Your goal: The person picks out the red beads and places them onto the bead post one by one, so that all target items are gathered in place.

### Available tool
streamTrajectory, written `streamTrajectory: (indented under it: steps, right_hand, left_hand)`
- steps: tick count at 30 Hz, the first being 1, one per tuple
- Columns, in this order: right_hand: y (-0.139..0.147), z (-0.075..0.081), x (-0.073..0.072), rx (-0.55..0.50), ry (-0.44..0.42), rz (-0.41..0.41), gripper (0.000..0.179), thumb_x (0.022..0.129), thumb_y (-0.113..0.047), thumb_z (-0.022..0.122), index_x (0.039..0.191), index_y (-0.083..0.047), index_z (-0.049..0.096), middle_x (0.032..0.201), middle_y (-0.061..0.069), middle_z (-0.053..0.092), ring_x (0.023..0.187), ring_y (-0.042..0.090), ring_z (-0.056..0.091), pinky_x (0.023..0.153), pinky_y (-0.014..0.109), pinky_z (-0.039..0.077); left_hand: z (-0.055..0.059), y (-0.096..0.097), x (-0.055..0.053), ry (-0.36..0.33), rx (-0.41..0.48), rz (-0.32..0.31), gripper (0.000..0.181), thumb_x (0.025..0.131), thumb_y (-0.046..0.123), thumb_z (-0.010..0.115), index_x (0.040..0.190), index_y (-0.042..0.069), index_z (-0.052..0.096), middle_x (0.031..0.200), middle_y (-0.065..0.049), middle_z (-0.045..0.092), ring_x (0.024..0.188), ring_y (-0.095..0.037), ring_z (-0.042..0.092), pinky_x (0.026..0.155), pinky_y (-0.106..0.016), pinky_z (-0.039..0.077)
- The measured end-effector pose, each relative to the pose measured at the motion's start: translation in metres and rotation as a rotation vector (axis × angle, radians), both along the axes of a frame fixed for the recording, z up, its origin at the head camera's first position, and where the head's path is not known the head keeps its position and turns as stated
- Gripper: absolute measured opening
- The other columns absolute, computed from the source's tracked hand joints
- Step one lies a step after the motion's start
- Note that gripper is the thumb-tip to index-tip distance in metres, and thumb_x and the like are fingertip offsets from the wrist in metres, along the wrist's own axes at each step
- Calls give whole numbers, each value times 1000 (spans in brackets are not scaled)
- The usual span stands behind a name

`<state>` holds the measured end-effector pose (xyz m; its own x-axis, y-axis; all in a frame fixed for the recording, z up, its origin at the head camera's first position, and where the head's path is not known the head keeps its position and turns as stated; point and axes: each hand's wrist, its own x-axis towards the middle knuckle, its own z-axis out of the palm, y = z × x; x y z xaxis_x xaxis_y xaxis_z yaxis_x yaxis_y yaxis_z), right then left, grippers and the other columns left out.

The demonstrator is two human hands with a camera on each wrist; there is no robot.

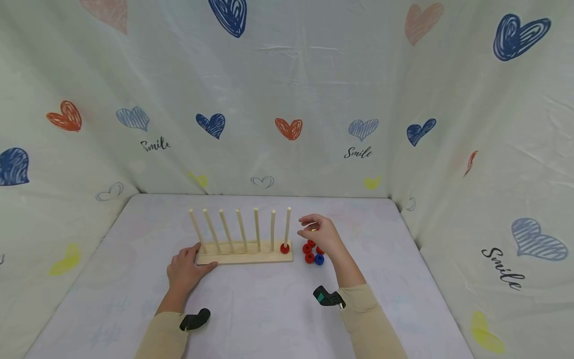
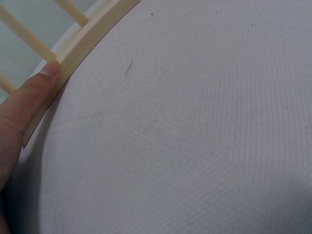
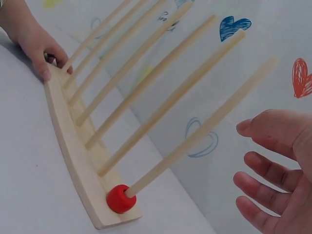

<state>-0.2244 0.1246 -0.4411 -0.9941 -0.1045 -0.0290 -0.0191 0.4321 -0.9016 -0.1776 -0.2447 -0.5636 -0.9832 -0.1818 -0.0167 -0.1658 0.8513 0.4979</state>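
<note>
A pale wooden peg stand [image 1: 245, 258] with several upright pegs lies across the table. My left hand [image 1: 183, 269] grips its left end, thumb along the front edge and fingers around the far side. In the left wrist view the thumb [image 2: 36, 92] presses on the base beside a peg. One red bead [image 3: 121, 199] sits at the bottom of the rightmost peg. My right hand [image 1: 324, 234] is raised just right of that peg, fingers loosely bent and apart, holding nothing. Beneath it lie several red beads [image 1: 309, 258] and a blue bead [image 1: 319, 259], partly hidden by the hand.
The white table [image 1: 251, 309] backs onto a pale curtain [image 1: 314, 75] printed with hearts and words. Black straps with devices sit at both wrists, the left device [image 1: 195, 319] and the right device [image 1: 328, 296] hanging over the table.
</note>
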Motion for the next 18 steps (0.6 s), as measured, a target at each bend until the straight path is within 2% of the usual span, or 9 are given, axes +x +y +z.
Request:
streamTrajectory:
  steps: [3,9,18]
  right_hand:
    - [2,-4,1,-10,-4,-8,30,85,-7,75,113,-4,68,103,6,65,90,22,61,73,34,54]
    - [6,-15,2,-5,-16,-24,29,85,-7,74,113,-5,68,107,12,64,88,22,61,76,42,54]
    - [11,-28,4,23,-33,-37,29,85,-8,75,113,-4,68,100,12,65,82,21,59,69,34,52]
  left_hand:
    - [1,0,1,0,2,0,91,80,46,76,147,-1,36,137,-29,39,122,-49,36,94,-62,29]
    - [1,0,1,4,-3,-1,90,80,45,76,147,-1,36,136,-29,40,121,-49,37,94,-61,30]
    - [0,0,0,4,2,-2,92,80,46,77,147,-1,36,136,-29,40,121,-49,37,94,-61,30]
